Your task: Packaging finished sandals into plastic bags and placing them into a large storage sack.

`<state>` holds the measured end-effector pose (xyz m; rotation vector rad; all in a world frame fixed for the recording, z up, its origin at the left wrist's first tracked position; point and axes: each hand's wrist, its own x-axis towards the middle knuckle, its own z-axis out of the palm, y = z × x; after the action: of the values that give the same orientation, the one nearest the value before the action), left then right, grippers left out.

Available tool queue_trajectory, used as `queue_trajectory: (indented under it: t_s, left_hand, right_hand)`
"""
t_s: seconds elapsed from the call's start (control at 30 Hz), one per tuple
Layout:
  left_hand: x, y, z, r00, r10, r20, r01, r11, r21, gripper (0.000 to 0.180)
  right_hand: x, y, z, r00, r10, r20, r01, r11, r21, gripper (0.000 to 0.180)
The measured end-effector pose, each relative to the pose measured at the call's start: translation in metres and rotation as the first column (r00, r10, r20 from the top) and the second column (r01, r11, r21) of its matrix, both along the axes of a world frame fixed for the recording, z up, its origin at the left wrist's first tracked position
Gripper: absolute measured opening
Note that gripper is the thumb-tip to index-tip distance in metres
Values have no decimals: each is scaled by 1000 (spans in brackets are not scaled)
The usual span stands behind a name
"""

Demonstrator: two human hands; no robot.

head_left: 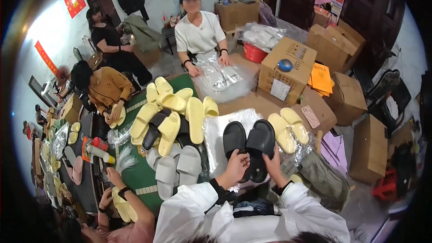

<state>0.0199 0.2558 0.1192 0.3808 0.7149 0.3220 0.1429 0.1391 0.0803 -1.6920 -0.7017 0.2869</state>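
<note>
A pair of black slide slippers is in front of me, toes pointing away: the left slipper (234,137) and the right slipper (261,140) side by side. My right hand (272,165) grips the right slipper along its outer edge, thumb on top. Over the heel of the left slipper, my left hand (236,168) has its fingers curled closed. A small dark bit shows at its fingertips; whether that is a separate thing I cannot make out. Beneath the slippers lies clear plastic wrap (216,132). Yellow slippers (288,128) lie just right of the black pair.
A heap of yellow slippers (195,119) and grey slippers (189,164) covers the green table (135,171) on my left. A cardboard box (290,65) and a pink phone (310,116) are at the right. Across the table, a co-worker (200,31) handles plastic bags.
</note>
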Motion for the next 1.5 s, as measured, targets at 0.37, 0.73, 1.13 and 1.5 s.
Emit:
queue_trajectory:
  t_s: [0.37,0.73,1.13,1.5]
  left_hand:
    - [-39,-25,-118,455,107,-884,861,-308,405,22]
    - [-78,-66,-132,277,97,-956,789,-590,169,43]
    - [-68,-51,-128,431,173,-886,511,-856,82,57]
    - [-57,-31,-129,245,144,-959,616,-786,39,60]
  right_hand:
    - [42,3,-80,923,367,112,-218,742,-634,37]
    - [12,37,-97,797,406,447,-70,798,-599,41]
    - [20,14,-80,877,158,453,2,943,-333,23]
    - [55,-125,-27,684,505,-526,-642,760,-105,27]
